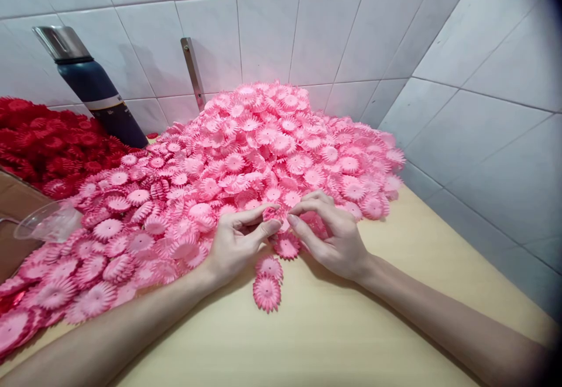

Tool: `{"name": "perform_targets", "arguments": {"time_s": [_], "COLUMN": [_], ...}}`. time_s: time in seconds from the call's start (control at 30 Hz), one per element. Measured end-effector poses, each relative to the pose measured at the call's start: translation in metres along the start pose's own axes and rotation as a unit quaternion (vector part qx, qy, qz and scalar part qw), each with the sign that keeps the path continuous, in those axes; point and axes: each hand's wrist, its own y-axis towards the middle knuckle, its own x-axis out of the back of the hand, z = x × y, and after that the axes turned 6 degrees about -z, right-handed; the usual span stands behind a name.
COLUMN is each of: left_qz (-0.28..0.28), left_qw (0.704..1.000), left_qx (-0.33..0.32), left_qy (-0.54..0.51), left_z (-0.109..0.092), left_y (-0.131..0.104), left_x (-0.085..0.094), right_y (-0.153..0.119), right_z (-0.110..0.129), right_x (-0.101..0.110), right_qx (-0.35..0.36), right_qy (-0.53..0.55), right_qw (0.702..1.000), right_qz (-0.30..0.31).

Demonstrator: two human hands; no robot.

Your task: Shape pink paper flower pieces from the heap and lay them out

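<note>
Just in front of the big pile of pink petal discs (272, 147), both of my hands meet close together. My left hand (232, 243) pinches a small pink artificial flower (270, 213) between thumb and fingers. Close beside it, my right hand (340, 240) has its fingertips drawn together at the flower's right side; what lies between them, if anything, is too small to make out. Under the hands a darker pink disc (287, 246) lies at the pile's edge. Two more fringed discs, one a deep pink disc (266, 293), overlap on the table nearer to me.
The pale wooden table (342, 334) meets tiled walls (267, 30) behind and at right. Left stand a dark blue bottle (99, 94), a red pile of discs (52, 147), a clear plastic cup (50, 223) and a cardboard box (21, 211). A metal strip (192, 71) stands against the wall.
</note>
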Motion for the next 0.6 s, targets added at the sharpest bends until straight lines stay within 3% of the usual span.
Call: {"name": "perform_targets", "arguments": {"time_s": [0.3, 0.6], "left_qz": [0.045, 0.051], "left_qw": [0.999, 0.999], "left_qx": [0.012, 0.008], "left_qy": [-0.006, 0.001], "left_z": [-0.0012, 0.0064], "left_y": [0.0029, 0.0034], "left_x": [0.0007, 0.0040], "right_y": [0.0020, -0.0004], "right_z": [0.0015, -0.0003], "right_x": [0.0044, 0.0036], "right_qx": [0.033, 0.061], "right_qy": [0.038, 0.041], "right_qw": [0.998, 0.995], "right_qz": [0.028, 0.063]}}
